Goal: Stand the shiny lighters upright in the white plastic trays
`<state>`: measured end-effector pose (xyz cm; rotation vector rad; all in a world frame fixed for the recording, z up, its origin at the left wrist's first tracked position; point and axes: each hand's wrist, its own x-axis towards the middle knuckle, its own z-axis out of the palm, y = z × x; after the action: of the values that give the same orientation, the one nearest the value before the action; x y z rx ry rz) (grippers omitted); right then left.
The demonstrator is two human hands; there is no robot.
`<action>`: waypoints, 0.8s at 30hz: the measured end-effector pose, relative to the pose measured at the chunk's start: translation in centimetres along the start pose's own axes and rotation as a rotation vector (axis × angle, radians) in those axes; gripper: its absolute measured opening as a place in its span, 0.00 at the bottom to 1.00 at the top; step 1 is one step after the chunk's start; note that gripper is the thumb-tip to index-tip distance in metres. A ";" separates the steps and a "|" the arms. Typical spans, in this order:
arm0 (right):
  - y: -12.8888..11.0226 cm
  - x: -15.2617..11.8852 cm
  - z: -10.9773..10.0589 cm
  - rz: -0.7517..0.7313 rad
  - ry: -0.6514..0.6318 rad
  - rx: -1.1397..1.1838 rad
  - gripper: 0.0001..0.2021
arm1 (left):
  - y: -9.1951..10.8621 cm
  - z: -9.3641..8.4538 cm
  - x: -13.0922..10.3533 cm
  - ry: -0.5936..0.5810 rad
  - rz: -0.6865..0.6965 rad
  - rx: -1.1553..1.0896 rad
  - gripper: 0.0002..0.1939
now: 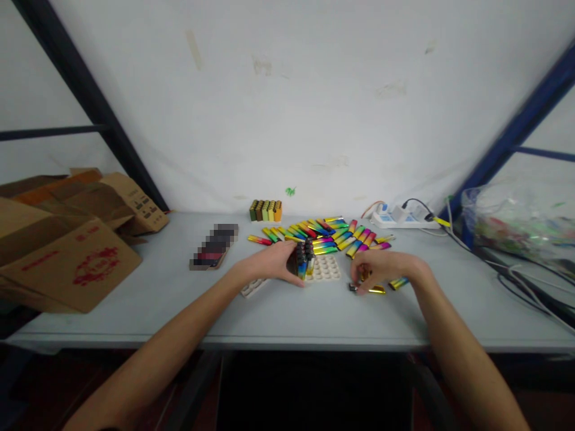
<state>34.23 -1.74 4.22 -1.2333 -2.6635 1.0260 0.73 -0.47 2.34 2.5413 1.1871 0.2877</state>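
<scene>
My left hand [278, 261] curves around a block of upright lighters [303, 254] with dark tops and shiny rainbow bodies. They stand at the left side of a white tray [327, 267] with rows of round holes. Part of another white tray [254, 287] shows below my left wrist. To the right of the holed tray, my right hand [371, 267] has its fingers closed on a golden lighter [376, 289] just over the table; the fingers partly hide it. Behind both hands lies a loose spread of rainbow metallic sleeves or lighter bodies [323, 244].
A block of green, brown, yellow and orange lighters [266, 211] stands by the wall. A blurred-out phone-like object [214, 246] lies at left, near open cardboard boxes [85, 263]. At right are a power strip [404, 219], cables and a clear plastic bag [507, 221].
</scene>
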 end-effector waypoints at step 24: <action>-4.8 4.6 3.5 -0.322 0.512 0.575 0.20 | 0.2 -0.3 -0.1 -0.009 0.012 -0.016 0.44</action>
<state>26.88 -2.76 3.21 -0.7786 -1.9034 1.1170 0.71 -0.60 2.68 2.5338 1.1615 0.2869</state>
